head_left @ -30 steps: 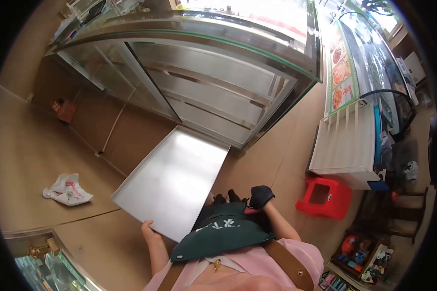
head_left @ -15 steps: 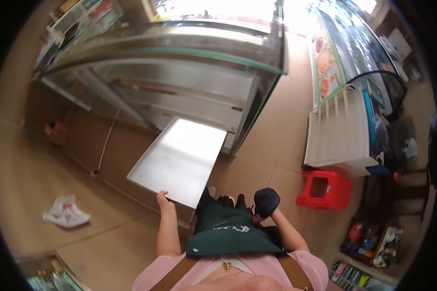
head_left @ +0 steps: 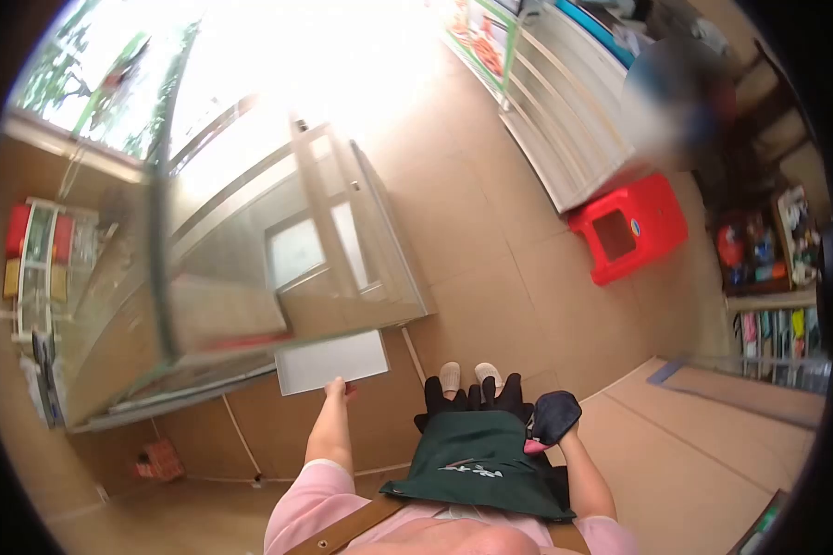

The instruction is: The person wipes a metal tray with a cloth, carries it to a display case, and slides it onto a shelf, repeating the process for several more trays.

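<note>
My left hand grips the near edge of a flat metal tray, fingers closed on the rim. The tray's far part lies inside the glass display case. At my right side, a dark cloth mitt with a pink edge covers my right hand, so the fingers are hidden. The green apron hangs between both arms.
A red plastic stool stands on the tiled floor by a white slatted cabinet. Shelves with small items are at the right. A red bag-like object lies low at the left.
The view has turned. The tray has moved away from my body and further into the case, with my left arm stretched out. My mitted right hand remains at my side.
</note>
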Available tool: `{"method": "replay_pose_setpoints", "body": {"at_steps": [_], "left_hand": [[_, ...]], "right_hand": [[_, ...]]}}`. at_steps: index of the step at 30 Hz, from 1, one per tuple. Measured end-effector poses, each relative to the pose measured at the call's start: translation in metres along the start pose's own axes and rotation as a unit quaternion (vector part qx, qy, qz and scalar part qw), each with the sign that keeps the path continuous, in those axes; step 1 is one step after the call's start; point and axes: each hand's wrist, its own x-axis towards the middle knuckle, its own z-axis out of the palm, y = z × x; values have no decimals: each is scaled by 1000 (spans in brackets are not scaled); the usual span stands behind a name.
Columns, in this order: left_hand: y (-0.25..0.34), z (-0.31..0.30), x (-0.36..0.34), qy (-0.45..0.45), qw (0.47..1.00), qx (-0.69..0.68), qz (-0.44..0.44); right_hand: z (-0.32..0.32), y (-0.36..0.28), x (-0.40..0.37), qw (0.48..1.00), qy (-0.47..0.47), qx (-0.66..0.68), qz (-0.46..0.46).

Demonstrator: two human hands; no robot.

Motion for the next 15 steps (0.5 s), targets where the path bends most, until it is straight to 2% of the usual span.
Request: {"method": "replay_pose_setpoints", "body": {"at_steps": [1,2,5,6,9,12,15], "left_hand": [[6,7,23,-7,1000,23,-9],[15,15,43,-13,999,47,-19],[48,49,62,-19,995,102,11],[60,63,56,-19,993,115,27],[87,99,51,-30,990,126,59],[95,122,66,-36,990,112,77],[97,139,74,-37,991,94,90]], "right_hand": [[11,-5,-9,1000,1,10,21],[16,-12,-22,995,18,52,82],[34,-26,-30,988,-57,56,133],[79,-23,-43,974,-96,131,159],[169,-31,-75,954,187,166,169],[105,-42,-56,967,151,161,124],[110,-35,-53,966,104,218,94]]}}
